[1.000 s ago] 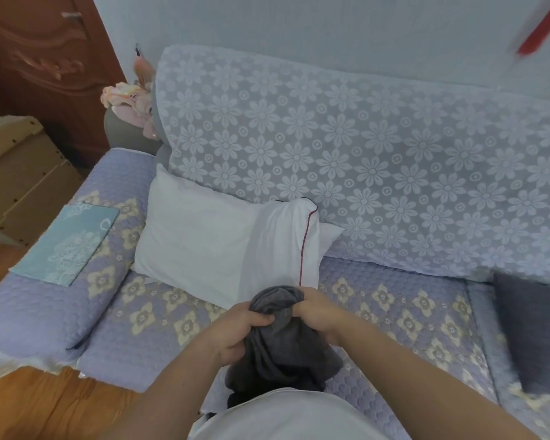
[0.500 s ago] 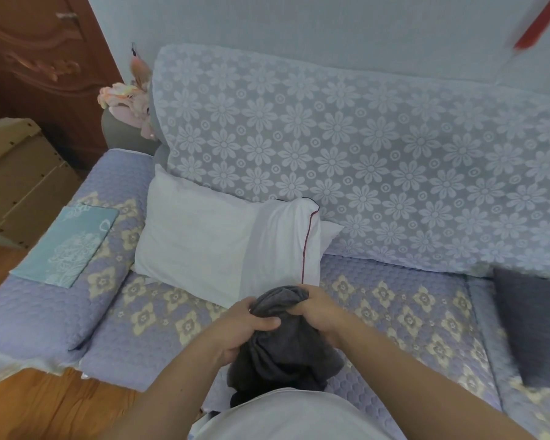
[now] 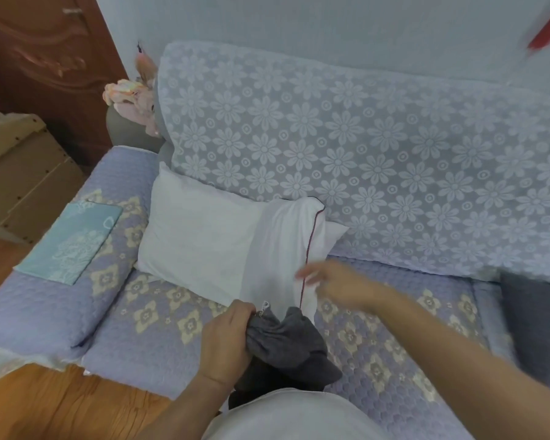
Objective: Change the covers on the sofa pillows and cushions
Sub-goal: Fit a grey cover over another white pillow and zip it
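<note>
Closest in, the left hand (image 3: 227, 341) had its fingers curled tight around a bunched-up dark grey cover (image 3: 286, 341), soft and jersey-looking, scrunched into folds right against the person's body, with a small metal zipper pull (image 3: 265, 305) sticking out just above the knuckles. So my read was that the cover was gathered up ready to go on, not on anything yet. The right hand (image 3: 334, 282) was a bit blurry, held out over the seat with fingers spread and loose, holding nothing, just beside the edge of the white pillow (image 3: 223, 239). That pillow lay on the seat, leaning back against the backrest, plump and rectangular with a smooth white casing and a thin dark red piping line (image 3: 308, 252) down its open end. It looked bare of any outer cover, so I'd guess that was the one waiting to be dressed. The sofa seat (image 3: 159, 315) had a quilted lilac throw with cream flower patches. On the armrest sat a flat folded teal cloth (image 3: 72, 239), maybe another cover, couldn't tell. Off at the right edge was a dark grey cushion (image 3: 535, 319), apparently already done. Behind everything, a lacy daisy-pattern throw (image 3: 362, 147) was draped over the backrest. Overall, early-to-middle progress I'd say.
</note>
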Motion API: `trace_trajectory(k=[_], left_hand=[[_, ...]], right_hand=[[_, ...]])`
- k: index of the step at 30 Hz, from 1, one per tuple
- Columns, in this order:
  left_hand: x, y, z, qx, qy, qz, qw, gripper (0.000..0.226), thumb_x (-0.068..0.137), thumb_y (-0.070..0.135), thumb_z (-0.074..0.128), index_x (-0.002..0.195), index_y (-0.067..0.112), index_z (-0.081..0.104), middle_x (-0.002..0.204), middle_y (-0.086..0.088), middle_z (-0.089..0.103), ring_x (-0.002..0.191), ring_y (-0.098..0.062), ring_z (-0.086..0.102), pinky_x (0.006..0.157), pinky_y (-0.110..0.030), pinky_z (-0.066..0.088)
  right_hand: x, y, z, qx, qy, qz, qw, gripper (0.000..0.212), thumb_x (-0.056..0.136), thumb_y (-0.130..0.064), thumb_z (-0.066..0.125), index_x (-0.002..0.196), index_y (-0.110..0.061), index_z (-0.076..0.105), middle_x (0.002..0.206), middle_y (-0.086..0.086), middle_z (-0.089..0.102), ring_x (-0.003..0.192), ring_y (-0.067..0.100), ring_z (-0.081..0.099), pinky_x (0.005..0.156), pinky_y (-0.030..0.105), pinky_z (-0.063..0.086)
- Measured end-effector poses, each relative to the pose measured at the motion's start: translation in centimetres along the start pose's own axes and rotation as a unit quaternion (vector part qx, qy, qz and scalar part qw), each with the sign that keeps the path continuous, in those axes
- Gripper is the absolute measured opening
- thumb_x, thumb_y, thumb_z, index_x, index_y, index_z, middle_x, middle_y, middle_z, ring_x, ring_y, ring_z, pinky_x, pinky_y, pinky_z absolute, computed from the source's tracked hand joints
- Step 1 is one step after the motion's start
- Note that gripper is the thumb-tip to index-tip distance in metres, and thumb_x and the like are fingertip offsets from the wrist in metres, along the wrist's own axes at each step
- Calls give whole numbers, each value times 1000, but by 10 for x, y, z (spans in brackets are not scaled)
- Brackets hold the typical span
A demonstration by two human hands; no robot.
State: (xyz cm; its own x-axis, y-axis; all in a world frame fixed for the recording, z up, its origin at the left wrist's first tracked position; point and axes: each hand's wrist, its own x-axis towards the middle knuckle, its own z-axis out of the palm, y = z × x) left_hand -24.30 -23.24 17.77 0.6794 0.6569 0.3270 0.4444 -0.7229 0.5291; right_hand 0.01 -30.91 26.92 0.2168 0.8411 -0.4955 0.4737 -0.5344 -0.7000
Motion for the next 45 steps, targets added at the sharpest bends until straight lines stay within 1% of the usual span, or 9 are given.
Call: trace_trajectory(k=[3,7,13,23,27,32,37,41,45], left_hand=[[-10,1,1,0,2,27,1000,57,58,-8,75,95,26,48,78,3,61,60,-13,56,51,-25,37],[-14,-1,-2,8,-1,32,999,61,51,-13,81,92,22,53,77,3,60,64,-11,52,56,-21,28],[-18,-3,-7,3,19,4,1000,45,54,-10,80,91,12,66,87,-1,63,73,-13,54,58,-21,33],[-17,-4,-11,-29,66,-65,995,33,83,21,55,114,13,62,126,-3,51,113,-20,50,86,-23,42],[-16,-1,-13,-59,48,-92,993,44,87,24,55,130,20,53,139,-6,51,126,-22,51,96,-35,51],[-13,1,-9,-95,-6,-137,986,69,88,3,70,148,22,44,156,-2,35,145,-17,35,117,-40,38],[-8,5,-9,-121,-35,-145,981,61,91,4,69,142,35,53,156,3,35,141,-10,40,114,-37,42],[-7,17,-18,-177,-16,-160,971,48,95,11,67,125,47,56,132,17,61,123,-2,56,104,-26,47],[-10,15,-12,-129,-86,-156,976,19,97,28,64,115,36,62,98,9,69,86,-3,64,79,-15,49]], right_hand=[[48,-12,-44,-7,180,-29,983,62,92,-5,60,147,-27,41,150,6,37,130,21,45,96,23,41],[104,-19,-64,-63,135,11,989,87,92,-36,67,158,-38,11,167,4,-1,153,24,6,119,38,19],[111,-19,-29,-113,88,-15,990,47,96,-42,61,139,-24,53,138,-2,55,126,21,51,96,31,39],[45,-31,100,31,1,-2,1000,23,84,-35,60,91,-19,75,89,-1,74,88,20,68,84,40,55],[43,-19,101,-5,-17,-38,999,26,86,-6,53,97,-17,74,94,1,73,89,20,67,86,41,55],[33,-6,101,8,-29,-95,995,40,95,-3,53,129,-18,66,126,-12,64,114,1,58,103,16,43],[21,-19,90,109,-63,-61,990,60,81,9,47,132,-20,61,119,-5,68,106,7,63,93,16,47],[1,-23,85,255,-55,26,965,25,86,-14,59,110,-22,57,89,-3,60,75,12,53,66,18,43],[-9,-15,90,233,-41,33,971,30,97,-43,55,104,-15,64,93,-6,61,84,7,57,78,19,49]])
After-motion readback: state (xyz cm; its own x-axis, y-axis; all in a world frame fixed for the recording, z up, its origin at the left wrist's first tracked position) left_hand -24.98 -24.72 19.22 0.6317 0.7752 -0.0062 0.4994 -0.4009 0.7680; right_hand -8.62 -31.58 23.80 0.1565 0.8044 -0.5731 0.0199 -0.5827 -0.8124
